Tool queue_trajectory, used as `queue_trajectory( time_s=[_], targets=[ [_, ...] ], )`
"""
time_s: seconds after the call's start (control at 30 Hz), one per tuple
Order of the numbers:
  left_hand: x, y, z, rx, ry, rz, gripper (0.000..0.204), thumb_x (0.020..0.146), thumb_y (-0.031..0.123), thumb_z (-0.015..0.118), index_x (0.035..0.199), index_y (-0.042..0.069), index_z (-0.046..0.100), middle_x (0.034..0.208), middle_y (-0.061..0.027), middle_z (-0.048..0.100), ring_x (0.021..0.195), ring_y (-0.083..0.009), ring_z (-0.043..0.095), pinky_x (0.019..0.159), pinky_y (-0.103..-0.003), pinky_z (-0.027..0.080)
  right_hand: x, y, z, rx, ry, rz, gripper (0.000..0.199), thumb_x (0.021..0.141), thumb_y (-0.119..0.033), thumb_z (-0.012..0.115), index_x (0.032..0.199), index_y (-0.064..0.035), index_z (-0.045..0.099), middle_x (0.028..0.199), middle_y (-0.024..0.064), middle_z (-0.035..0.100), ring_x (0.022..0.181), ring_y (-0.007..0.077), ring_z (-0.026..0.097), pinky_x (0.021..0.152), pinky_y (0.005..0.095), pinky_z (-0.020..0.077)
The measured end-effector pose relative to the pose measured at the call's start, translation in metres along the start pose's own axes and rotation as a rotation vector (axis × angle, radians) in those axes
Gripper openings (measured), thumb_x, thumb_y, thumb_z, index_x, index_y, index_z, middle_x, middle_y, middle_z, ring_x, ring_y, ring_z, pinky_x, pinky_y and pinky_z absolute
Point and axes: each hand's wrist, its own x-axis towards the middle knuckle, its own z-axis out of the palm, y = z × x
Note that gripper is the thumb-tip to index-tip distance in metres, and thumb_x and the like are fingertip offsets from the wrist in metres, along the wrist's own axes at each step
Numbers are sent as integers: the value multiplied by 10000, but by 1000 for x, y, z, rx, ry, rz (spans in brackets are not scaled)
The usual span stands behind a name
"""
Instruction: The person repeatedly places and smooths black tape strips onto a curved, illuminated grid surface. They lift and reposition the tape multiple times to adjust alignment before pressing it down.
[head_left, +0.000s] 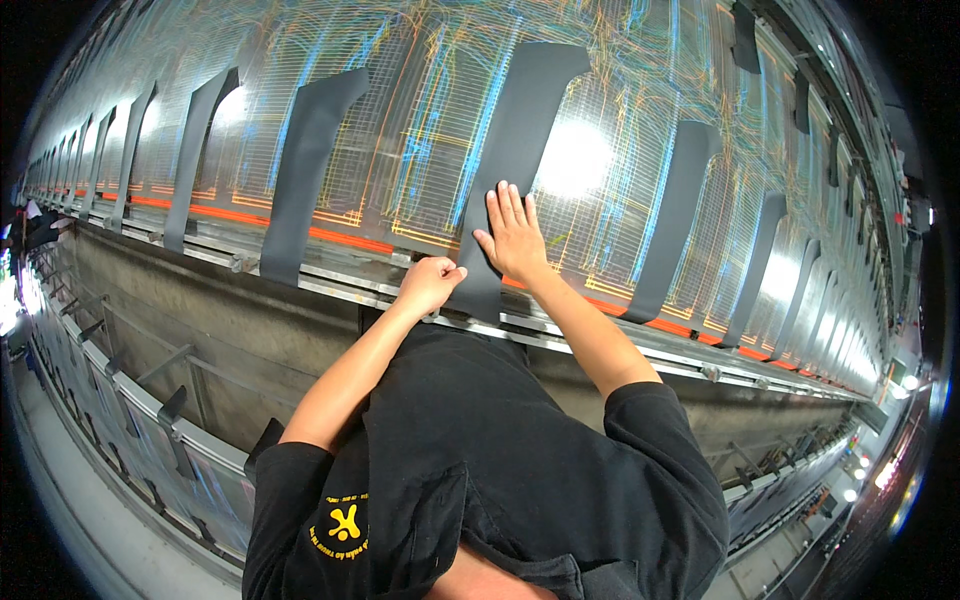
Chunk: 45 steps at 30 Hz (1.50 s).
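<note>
One dark grey strip (520,120), head view: we are seeing it lying across the lined panel (430,180), lower end overlapping the metal rail (345,284). Right hand (518,243): grip resting wide, flat on the strip. Left hand (430,288): grip sitting curled near its edge; whether pinching anything, we cannot tell. Risk we are judging: uneven palm pressure skewing the strip.
</note>
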Motion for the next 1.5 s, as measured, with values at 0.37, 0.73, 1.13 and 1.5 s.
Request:
queue_trajectory(
  time_s=[0.37,0.73,1.13,1.5],
  targets=[
    [11,-14,-8,48,4,-55,273,924,321,751,977,54,772,843,-152,752,790,-317,731,741,-417,563,51,31,-8,18,48,-71,826,1034,-575,475,1593,21,356,1700,191,284,1589,331,235,1294,527,156],
    [30,26,-5,22,-573,103,672,973,540,658,1398,20,638,1350,-239,674,1298,-379,622,1116,-429,466,253,173,-36,-44,160,2,743,1074,-598,361,1643,-122,318,1724,147,244,1605,307,191,1300,515,138],
    [33,12,-22,344,-697,74,774,988,672,544,1464,64,596,1446,-240,605,1347,-425,557,1159,-481,407,143,83,-26,5,97,207,847,1068,-581,373,1620,51,256,1690,320,179,1592,454,129,1300,533,109],
    [-13,-25,-127,-188,-277,28,413,1037,328,676,1270,-13,693,1181,-92,751,1087,-166,690,970,-333,528,-35,-67,-10,20,-90,166,970,948,-638,597,1617,2,306,1699,288,193,1595,432,149,1295,546,141]
  ],
)
